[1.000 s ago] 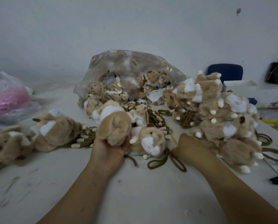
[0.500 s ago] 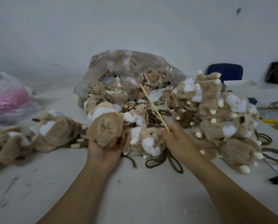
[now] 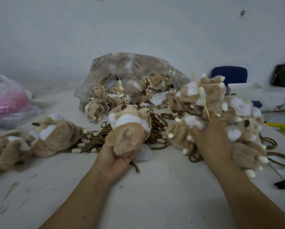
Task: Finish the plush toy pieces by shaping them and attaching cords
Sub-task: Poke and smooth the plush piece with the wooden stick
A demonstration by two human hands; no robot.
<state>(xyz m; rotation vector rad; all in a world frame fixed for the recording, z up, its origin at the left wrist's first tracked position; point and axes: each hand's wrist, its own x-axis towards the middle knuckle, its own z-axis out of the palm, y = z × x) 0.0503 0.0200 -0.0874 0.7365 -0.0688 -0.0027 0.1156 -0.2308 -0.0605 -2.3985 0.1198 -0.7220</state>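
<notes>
Room, swept from the left. Well left of the left hand [image 3: 115, 161], a thin plastic bag of pink stuff [image 3: 7, 103] is seen near the table's far left. Two stuffed plush toys [image 3: 52, 136] are laid between that bag and the grip. A bundle of brown cords [image 3: 92, 142] is packed just left of and behind the grip. Scuffed white table [image 3: 155, 195] shows below the grip and between the two forearms. Past the grip, toward the wall, the way is blocked by a clear bag of plush pieces [image 3: 131, 83], its mouth turned toward the hands.

The left hand is closed from below around a plush toy [image 3: 126, 129], held just above the table with its rounded end toward the camera. The right hand [image 3: 213, 138] is pinched on a thin pale stick [image 3: 201, 96], which rises up and leftward from the fist. Its fingers are sunk in the fur of a plush piece [image 3: 186, 128]. A heap of plush toys [image 3: 237, 113] crowds the right grip on its far and right sides. A blue chair back [image 3: 229, 74] and a white box [image 3: 244, 90] are seen beyond the heap.

Materials: short tan fur, white patches, dark brown ears, cream nubs on the paws. The cords are round and braided, with pale bound ends.
</notes>
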